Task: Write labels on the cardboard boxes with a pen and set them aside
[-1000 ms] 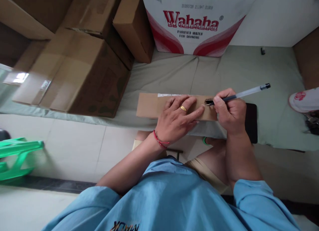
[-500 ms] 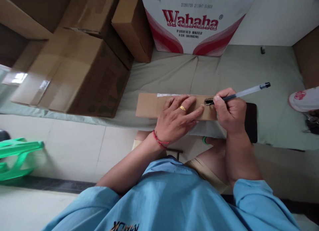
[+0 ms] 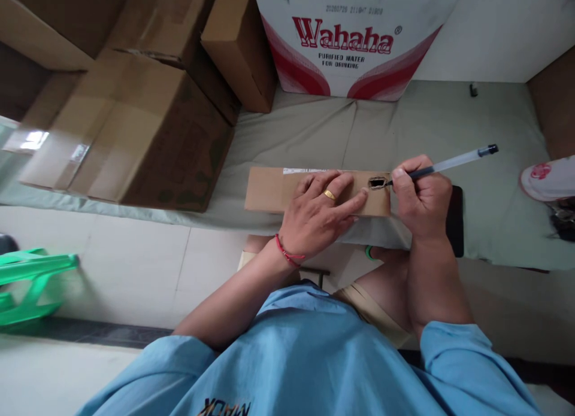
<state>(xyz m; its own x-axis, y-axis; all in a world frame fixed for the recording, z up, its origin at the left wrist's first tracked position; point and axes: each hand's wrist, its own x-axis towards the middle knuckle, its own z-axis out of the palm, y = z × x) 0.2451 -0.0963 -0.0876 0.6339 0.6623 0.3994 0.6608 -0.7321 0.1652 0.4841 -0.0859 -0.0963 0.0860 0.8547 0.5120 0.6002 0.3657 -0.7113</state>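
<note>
A long, narrow cardboard box (image 3: 266, 190) lies on the pale green cloth, with a printed white label along its far edge. My left hand (image 3: 321, 209), wearing a gold ring, rests on the box with its fingers spread. Near the box's right end is a small rectangular hole (image 3: 378, 183) with rough edges. My right hand (image 3: 422, 194) grips a pen (image 3: 453, 161) with a clear barrel and dark end. The pen's tip is at the right side of the hole, and its back end points up to the right.
A black phone-like slab (image 3: 455, 221) lies partly behind my right hand. A white and red Wahaha carton (image 3: 345, 45) stands at the back; brown cardboard boxes (image 3: 135, 128) fill the left. A white container (image 3: 548, 179) is at the right, a green plastic stool (image 3: 36, 284) at lower left.
My right hand has shifted a little to the right with the pen, whose tip has moved from inside the hole to its right edge. My left hand and the box have stayed put.
</note>
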